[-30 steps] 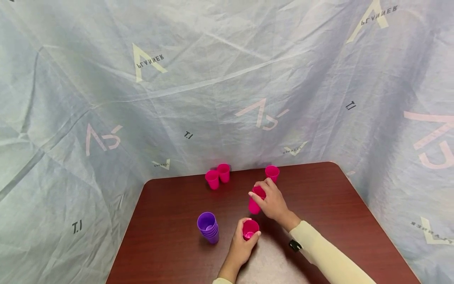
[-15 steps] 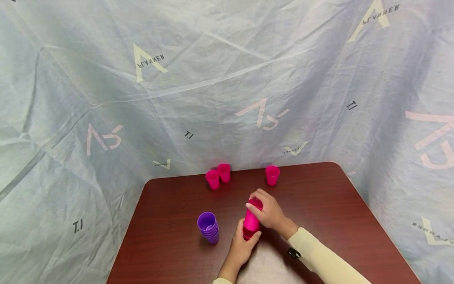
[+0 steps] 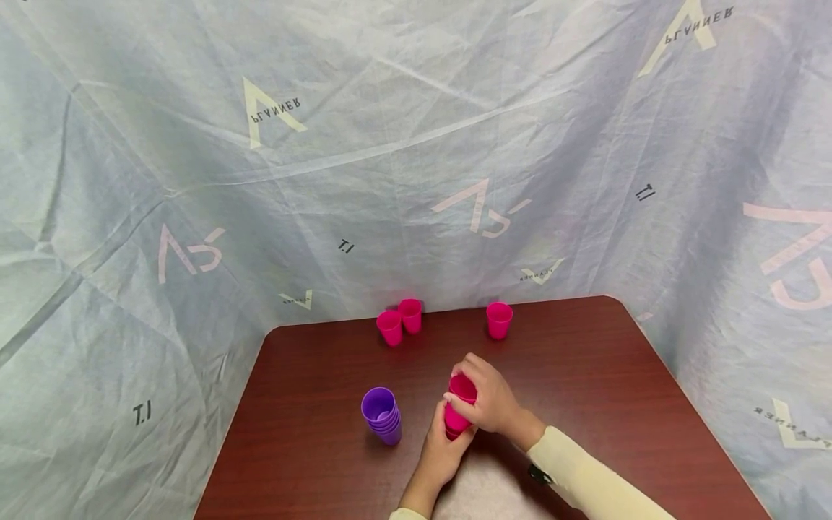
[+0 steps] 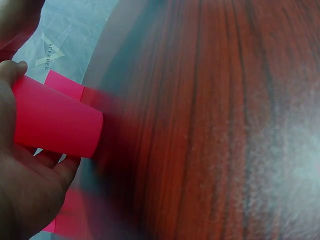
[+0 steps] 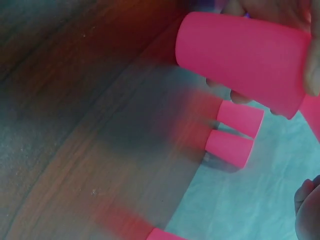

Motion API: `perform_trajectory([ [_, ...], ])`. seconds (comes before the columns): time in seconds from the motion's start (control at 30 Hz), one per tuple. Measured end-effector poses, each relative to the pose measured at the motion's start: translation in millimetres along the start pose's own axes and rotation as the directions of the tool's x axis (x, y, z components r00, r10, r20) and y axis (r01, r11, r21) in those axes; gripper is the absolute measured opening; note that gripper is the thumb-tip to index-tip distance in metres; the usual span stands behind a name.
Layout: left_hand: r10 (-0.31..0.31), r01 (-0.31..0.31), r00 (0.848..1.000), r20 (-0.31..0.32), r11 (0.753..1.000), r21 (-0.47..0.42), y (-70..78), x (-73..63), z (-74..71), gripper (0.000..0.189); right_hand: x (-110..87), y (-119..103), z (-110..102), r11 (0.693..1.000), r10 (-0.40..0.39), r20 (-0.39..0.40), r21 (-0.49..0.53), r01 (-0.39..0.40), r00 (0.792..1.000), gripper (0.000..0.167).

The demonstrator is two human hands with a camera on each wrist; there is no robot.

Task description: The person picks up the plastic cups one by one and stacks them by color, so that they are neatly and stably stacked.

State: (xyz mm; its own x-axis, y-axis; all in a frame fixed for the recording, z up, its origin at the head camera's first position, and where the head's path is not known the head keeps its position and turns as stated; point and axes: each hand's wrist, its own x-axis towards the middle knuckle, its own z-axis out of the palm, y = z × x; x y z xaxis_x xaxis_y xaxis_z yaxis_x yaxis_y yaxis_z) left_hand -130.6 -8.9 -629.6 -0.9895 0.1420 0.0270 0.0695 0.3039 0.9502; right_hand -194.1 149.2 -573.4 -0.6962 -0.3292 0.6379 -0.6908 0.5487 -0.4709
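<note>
In the head view my left hand [image 3: 442,451] grips the lower pink cup [image 4: 60,117], which stands upright with its mouth up; its wall fills much of the left wrist view. My right hand [image 3: 492,399] holds a second pink cup [image 3: 464,388] by its upper part, fingers around the rim. This upper cup sits partly inside the lower one, hiding its opening. Left of the hands is a nested stack of purple cups [image 3: 383,419], mouths up, touched by neither hand.
Two pink cups, one at the front [image 3: 390,328] and one behind it [image 3: 411,316], stand side by side near the table's back edge. Another pink cup [image 3: 499,321] stands at the back right. The brown table [image 3: 292,433] meets a printed cloth backdrop [image 3: 390,180].
My right hand has moved toward me and down, bringing its pink cup from behind the left hand's cup to over it and into its mouth. My left hand has stayed in place.
</note>
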Motion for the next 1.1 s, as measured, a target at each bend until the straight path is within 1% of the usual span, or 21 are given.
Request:
perform_trajectory([
  [0.13, 0.035, -0.035, 0.999, -0.002, 0.999, 0.014, -2.1, -0.8, -0.8, 0.051, -4.3, -3.1, 3.6, 0.997, -0.038, 0.025, -0.065, 0.039, 0.999, 0.036],
  [0.27, 0.055, -0.055, 0.998, 0.004, 0.998, 0.007, -2.6, -1.3, -2.1, 0.055, -8.7, -6.7, 7.5, 0.993, -0.040, 0.076, -0.105, 0.048, 0.996, 0.041],
  [0.4, 0.068, -0.068, 0.998, 0.007, 0.998, 0.015, -3.0, -1.6, -2.8, 0.062, -12.5, -7.9, 10.6, 0.993, -0.029, 0.115, -0.107, 0.041, 0.993, 0.045],
  [0.53, 0.098, -0.098, 0.995, 0.018, 0.995, -0.001, -4.1, -1.3, -2.2, 0.062, -15.2, -5.9, 11.2, 0.994, -0.039, 0.138, -0.099, 0.053, 0.990, 0.049],
  [0.6, 0.111, -0.112, 0.994, 0.018, 0.994, 0.003, -4.4, -1.8, -2.2, 0.063, -16.7, -3.5, 11.0, 0.994, -0.051, 0.149, -0.088, 0.065, 0.988, 0.048],
  [0.67, 0.116, -0.116, 0.993, 0.017, 0.993, 0.028, -4.7, -2.5, -2.7, 0.065, -17.5, -2.2, 10.2, 0.995, -0.060, 0.166, -0.074, 0.073, 0.984, 0.047],
  [0.8, 0.095, -0.096, 0.995, 0.006, 0.992, 0.078, -4.7, -4.6, -4.0, 0.066, -18.0, -2.1, 8.9, 0.997, -0.059, 0.213, -0.043, 0.070, 0.975, 0.044],
  [0.9, 0.095, -0.094, 0.995, -0.008, 0.990, 0.104, -4.6, -4.3, -4.1, 0.065, -17.2, -3.2, 7.7, 0.997, -0.054, 0.238, -0.040, 0.066, 0.970, 0.044],
  [1.1, 0.141, -0.131, 0.989, -0.044, 0.975, 0.179, -4.7, -0.7, -5.3, 0.064, -16.4, -5.0, 6.1, 0.992, -0.071, 0.261, -0.082, 0.095, 0.963, 0.047],
])
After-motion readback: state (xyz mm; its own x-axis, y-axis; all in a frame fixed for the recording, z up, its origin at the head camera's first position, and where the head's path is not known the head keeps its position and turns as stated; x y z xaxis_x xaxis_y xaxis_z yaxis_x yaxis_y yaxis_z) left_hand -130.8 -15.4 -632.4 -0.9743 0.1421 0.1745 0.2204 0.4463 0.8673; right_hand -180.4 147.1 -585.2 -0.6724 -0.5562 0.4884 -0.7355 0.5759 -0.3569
